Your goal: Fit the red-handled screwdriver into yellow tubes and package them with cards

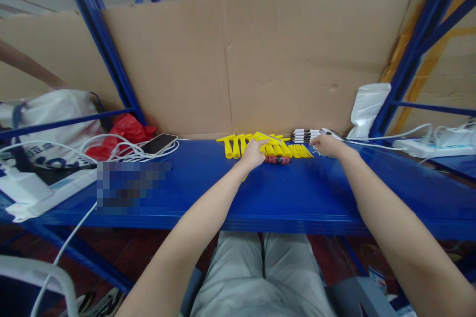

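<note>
One co-worker's arm [31,65] at the far left, above a white bag [70,114]. Lower down, a left power strip [59,197] with a white plug [24,185] on it. Next, a red bag [128,128], with white cables [130,157] looped in front, and a phone [160,143] lying dark side up near the back of the blue surface [201,183]. Closer to the front edge, a patch too blurred to read.

Around mid-surface, close to the cardboard [297,59], yellow T-pieces [228,147] in a row, crossbars toward the back. At their right, the left hand [254,156], grip closed on a yellow piece [262,136] showing beyond the fingers. Below the wrist, another bit of yellow; cannot tell whether it belongs to the same piece. Just right of this hand, a red-and-black roll [280,160], lying in front of more T-pieces [284,148].

Further right, thin yellow wedges [300,151] lined up close together, with a black-and-white stack [305,134] behind. Then the right hand [327,144], fingers bent down at small silvery bits [322,154]; cannot tell whether its grip pinches any. Beyond, a white pouch [370,106] standing upright beside a blue post [399,72], and a right power strip [427,148].
</note>
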`<state>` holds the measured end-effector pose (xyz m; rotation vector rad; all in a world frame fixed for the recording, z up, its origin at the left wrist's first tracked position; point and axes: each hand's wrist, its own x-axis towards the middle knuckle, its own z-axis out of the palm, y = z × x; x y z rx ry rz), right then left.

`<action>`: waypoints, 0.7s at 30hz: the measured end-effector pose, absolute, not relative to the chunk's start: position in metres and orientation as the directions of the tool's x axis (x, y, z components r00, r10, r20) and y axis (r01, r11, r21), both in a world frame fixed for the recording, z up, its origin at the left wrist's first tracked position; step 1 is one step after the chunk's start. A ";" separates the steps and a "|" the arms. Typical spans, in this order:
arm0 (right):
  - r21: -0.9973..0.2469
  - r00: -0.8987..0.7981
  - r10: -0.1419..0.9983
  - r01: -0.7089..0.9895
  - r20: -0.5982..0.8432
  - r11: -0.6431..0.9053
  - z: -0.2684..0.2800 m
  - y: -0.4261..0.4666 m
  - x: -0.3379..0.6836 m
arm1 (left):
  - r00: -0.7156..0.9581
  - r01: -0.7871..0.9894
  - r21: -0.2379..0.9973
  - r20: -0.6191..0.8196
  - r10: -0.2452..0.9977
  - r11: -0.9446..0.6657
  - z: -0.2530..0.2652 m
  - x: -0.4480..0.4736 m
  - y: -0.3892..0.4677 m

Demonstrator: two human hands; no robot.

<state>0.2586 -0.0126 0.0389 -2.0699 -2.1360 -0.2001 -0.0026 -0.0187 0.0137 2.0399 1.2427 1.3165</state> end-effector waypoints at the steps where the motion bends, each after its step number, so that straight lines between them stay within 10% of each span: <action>1: 0.001 -0.030 0.982 1.000 0.184 0.031 0.038 -0.011 0.262 | 0.160 0.459 0.721 0.507 0.847 -0.519 0.014 -0.003 -0.019; 21: 0.100 0.087 0.995 0.992 -0.054 -0.082 0.025 -0.008 0.267 | 0.298 0.760 0.431 0.435 0.850 -0.487 0.019 0.001 -0.026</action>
